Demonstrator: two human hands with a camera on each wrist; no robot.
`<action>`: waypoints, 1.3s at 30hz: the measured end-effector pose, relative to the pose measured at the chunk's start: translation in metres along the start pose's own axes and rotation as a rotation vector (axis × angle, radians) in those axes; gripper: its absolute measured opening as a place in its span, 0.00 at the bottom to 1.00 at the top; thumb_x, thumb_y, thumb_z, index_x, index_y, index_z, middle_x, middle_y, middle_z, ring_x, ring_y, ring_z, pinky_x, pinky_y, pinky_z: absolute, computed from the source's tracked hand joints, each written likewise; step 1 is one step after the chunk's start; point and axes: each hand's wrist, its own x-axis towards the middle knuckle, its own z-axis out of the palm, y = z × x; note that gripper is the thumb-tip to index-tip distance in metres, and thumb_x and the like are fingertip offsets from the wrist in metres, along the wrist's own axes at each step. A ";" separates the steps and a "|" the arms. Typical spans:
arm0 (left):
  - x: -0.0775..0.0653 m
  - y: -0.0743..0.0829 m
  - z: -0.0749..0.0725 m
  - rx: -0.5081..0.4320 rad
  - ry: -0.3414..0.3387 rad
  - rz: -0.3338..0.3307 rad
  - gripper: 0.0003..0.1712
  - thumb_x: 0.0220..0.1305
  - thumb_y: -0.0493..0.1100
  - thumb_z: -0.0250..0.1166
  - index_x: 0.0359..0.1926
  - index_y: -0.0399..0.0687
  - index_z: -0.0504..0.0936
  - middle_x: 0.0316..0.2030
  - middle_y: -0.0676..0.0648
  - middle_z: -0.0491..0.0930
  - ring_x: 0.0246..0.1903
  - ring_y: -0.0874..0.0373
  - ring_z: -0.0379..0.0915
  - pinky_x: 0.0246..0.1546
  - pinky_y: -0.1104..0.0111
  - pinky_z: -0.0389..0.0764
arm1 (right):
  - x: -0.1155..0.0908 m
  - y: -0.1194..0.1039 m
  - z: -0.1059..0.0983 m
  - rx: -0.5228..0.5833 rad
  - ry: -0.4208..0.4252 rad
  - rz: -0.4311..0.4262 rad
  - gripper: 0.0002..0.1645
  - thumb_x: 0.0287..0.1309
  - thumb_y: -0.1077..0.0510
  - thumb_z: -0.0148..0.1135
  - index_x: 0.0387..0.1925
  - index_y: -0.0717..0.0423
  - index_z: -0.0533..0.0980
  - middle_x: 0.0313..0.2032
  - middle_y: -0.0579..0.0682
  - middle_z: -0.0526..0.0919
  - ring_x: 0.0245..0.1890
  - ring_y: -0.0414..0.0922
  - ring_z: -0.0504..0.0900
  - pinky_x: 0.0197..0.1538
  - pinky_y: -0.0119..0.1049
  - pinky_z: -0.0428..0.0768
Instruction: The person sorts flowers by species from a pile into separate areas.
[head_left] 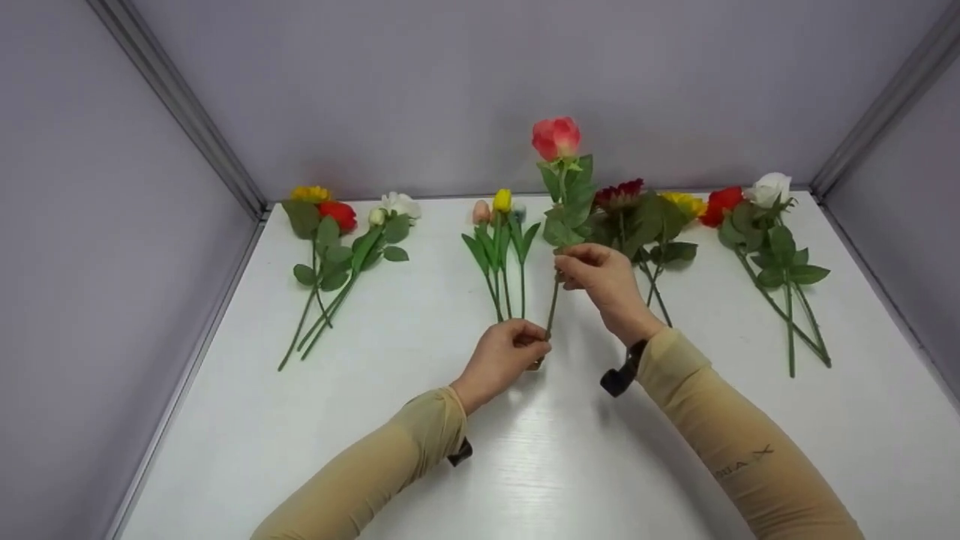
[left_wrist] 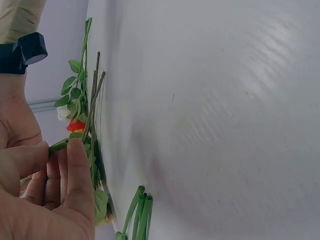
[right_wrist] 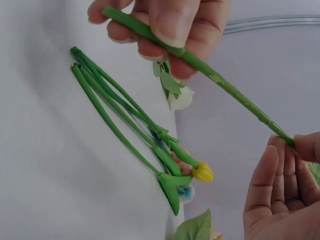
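A pink rose (head_left: 556, 138) with green leaves is held upright above the white table, its bloom toward the back wall. My right hand (head_left: 602, 286) pinches the stem just below the leaves. Lower down, my left hand (head_left: 506, 356) grips the same stem near its cut end. The right wrist view shows the bare green stem (right_wrist: 235, 100) running between the left hand (right_wrist: 175, 25) and the right hand (right_wrist: 285, 195). Beside the rose lie tulips, one with a yellow bloom (head_left: 502, 200) and one peach (head_left: 481, 212); a bluish tulip (right_wrist: 186, 193) is partly hidden.
At the left lie yellow, red (head_left: 337, 216) and white flowers (head_left: 401, 205) with crossed stems. Right of the rose are a dark red flower (head_left: 619, 194) and a yellow one (head_left: 684, 203). Further right lie red (head_left: 723, 206) and white roses (head_left: 771, 189). Grey walls enclose the table.
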 end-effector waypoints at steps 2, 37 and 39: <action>0.000 0.000 0.001 0.008 0.003 0.009 0.10 0.70 0.37 0.67 0.48 0.36 0.84 0.38 0.48 0.83 0.39 0.54 0.83 0.39 0.65 0.86 | -0.002 0.002 0.001 0.012 -0.010 0.012 0.21 0.64 0.55 0.71 0.51 0.66 0.81 0.43 0.57 0.84 0.38 0.48 0.84 0.46 0.40 0.85; -0.009 0.034 0.095 1.326 -0.452 0.814 0.38 0.74 0.60 0.61 0.78 0.57 0.62 0.73 0.49 0.66 0.72 0.53 0.59 0.72 0.65 0.61 | -0.012 0.007 -0.237 -0.930 0.336 0.069 0.22 0.71 0.57 0.57 0.54 0.73 0.79 0.46 0.70 0.84 0.35 0.53 0.83 0.34 0.38 0.77; -0.009 0.034 0.099 1.318 -0.474 0.815 0.38 0.74 0.60 0.60 0.78 0.57 0.62 0.74 0.49 0.65 0.73 0.54 0.58 0.72 0.65 0.60 | -0.014 0.013 -0.247 -0.949 0.322 0.096 0.21 0.69 0.59 0.57 0.51 0.75 0.80 0.42 0.70 0.85 0.32 0.51 0.82 0.33 0.39 0.77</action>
